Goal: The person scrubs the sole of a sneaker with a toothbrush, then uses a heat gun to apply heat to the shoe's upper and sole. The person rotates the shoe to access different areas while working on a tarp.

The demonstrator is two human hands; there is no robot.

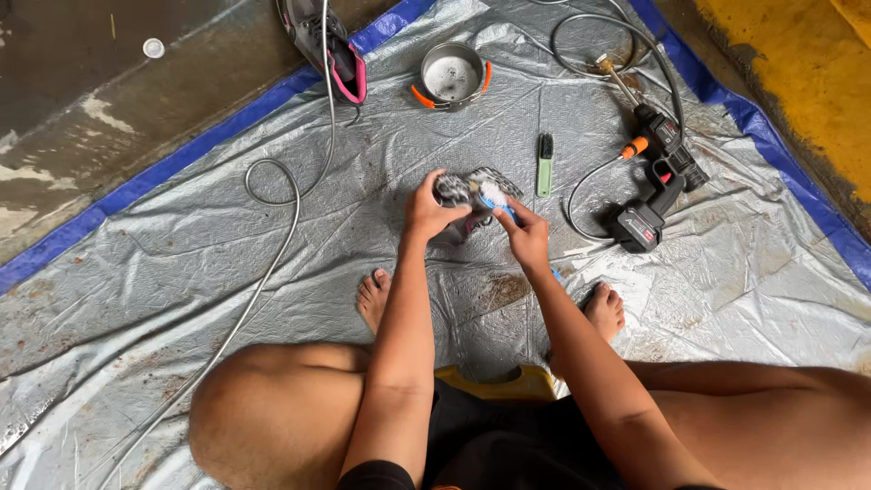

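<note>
So the person is sitting low on a silver tarp [227, 263] with a blue border [136, 186], knees spread wide, bare feet planted right under the work. The tarp's blue edge is running diagonally along the upper left and again down the right side, with wet concrete [82, 82] beyond it on the left and a yellow surface [798, 73] past it on the right. Most of the open room is sitting to the left of the hands and at lower right, crossed only by a grey hose [263, 272] looping down the left side.

The left hand [426, 213] is gripping a shoe [472, 195], fingers wrapped around its near side, holding it up just above the tarp, roughly in the middle of the sheet. The shoe is looking black-and-white patterned with a bit of pink showing underneath. The right hand [526, 238] is clenching a blue-handled brush [497, 201], its white bristle end pressing on the shoe.

Nearby: a green tool [544, 165] lying just right of the shoe, a black cordless sprayer [658, 177] further right, a metal pot [452, 74] with orange handles up top, and a second shoe [331, 41] with pink lining at the upper edge.
</note>
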